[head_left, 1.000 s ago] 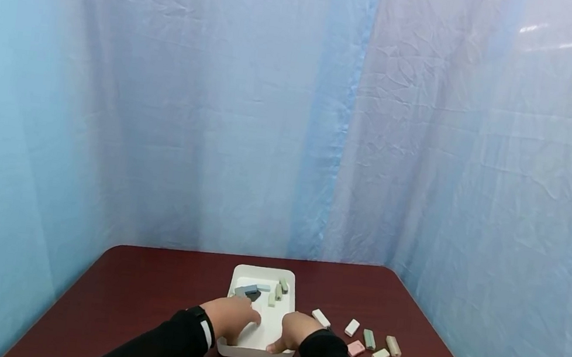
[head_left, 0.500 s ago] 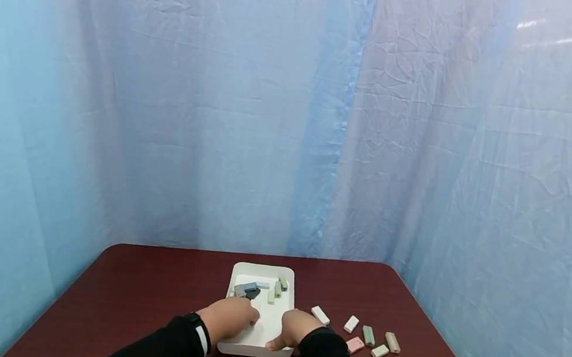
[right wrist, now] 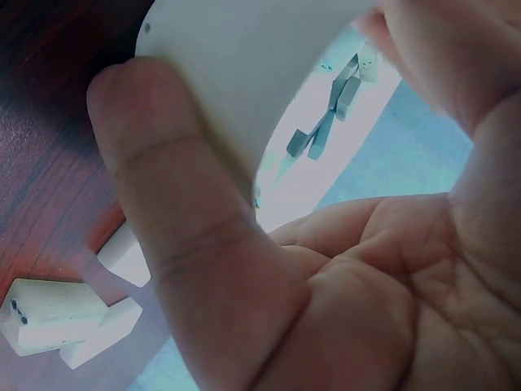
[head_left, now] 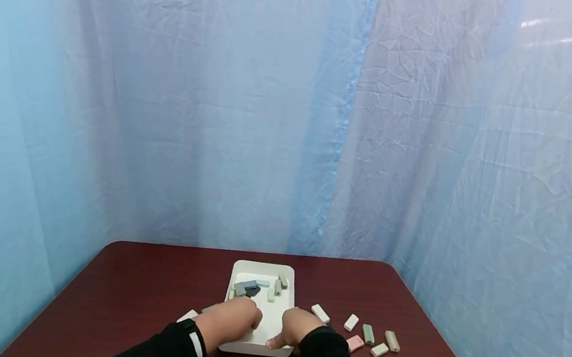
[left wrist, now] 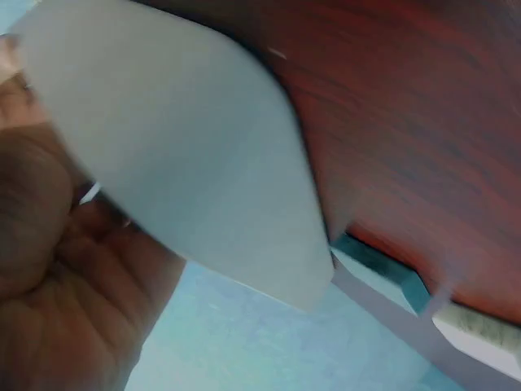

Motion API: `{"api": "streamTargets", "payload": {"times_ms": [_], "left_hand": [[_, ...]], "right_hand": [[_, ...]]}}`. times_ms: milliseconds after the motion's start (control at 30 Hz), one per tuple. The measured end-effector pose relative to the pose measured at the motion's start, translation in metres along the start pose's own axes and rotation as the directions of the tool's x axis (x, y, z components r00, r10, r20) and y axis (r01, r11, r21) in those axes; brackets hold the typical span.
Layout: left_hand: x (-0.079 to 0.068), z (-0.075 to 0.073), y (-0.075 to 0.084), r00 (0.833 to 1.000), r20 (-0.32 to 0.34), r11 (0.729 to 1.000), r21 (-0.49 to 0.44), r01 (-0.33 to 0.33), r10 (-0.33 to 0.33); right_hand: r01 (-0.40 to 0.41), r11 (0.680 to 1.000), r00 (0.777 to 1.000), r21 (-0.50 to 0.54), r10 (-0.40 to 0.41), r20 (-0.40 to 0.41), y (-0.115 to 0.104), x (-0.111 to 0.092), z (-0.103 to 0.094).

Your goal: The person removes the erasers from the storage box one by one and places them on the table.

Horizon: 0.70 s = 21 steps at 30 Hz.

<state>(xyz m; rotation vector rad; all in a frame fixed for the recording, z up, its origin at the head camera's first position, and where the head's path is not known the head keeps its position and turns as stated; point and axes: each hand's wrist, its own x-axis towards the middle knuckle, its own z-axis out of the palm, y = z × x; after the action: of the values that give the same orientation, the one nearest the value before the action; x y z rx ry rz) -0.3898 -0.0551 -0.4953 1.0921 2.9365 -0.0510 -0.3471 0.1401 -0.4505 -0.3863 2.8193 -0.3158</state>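
Observation:
A white tray holds several small blocks, such as a blue-grey block and a pale green block. My right hand grips the tray's right wall near the front corner; in the right wrist view one finger lies along its outer side. My left hand reaches over the tray's left wall with its fingers bent. Its fingertips are hidden behind the wall in the left wrist view, so I cannot tell whether they pinch anything.
Right of the tray, several loose blocks lie on the dark red table, including a pink block and a green block. A white block shows beside my left wrist. Blue curtains stand behind.
My left wrist has shifted slightly down and back, uncovering a white block and a greenish one to the left of the tray. My right hand keeps its grip on the tray.

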Motion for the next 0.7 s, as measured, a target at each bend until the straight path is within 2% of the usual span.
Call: {"api": "streamTargets", "payload": {"times_ms": [67, 100, 200, 567, 700], "left_hand": [[-0.001, -0.002, 0.001, 0.999, -0.005, 0.999, -0.017, -0.047, 0.047], [-0.009, -0.016, 0.012, 0.999, -0.005, 0.998, -0.029, -0.051, 0.051], [-0.015, -0.019, 0.015, 0.997, -0.042, 0.997, -0.022, -0.069, 0.068], [-0.013, -0.011, 0.013, 0.997, -0.042, 0.991, -0.110, -0.070, 0.066], [-0.015, -0.012, 0.003, 0.994, -0.083, 0.982, -0.173, -0.079, 0.065]], "right_hand": [[-0.001, 1.000, 1.000, -0.005, 0.001, -0.006, 0.000, 0.000, -0.002], [0.000, 1.000, 1.000, -0.013, 0.000, -0.013, -0.001, 0.000, -0.002], [0.001, 1.000, 1.000, -0.028, -0.002, -0.018, -0.002, 0.001, -0.003], [-0.030, 0.999, 0.998, 0.031, 0.028, 0.047, -0.003, 0.001, 0.002], [-0.029, 0.999, 0.999, 0.038, 0.027, 0.044, -0.004, 0.000, 0.002]]}}
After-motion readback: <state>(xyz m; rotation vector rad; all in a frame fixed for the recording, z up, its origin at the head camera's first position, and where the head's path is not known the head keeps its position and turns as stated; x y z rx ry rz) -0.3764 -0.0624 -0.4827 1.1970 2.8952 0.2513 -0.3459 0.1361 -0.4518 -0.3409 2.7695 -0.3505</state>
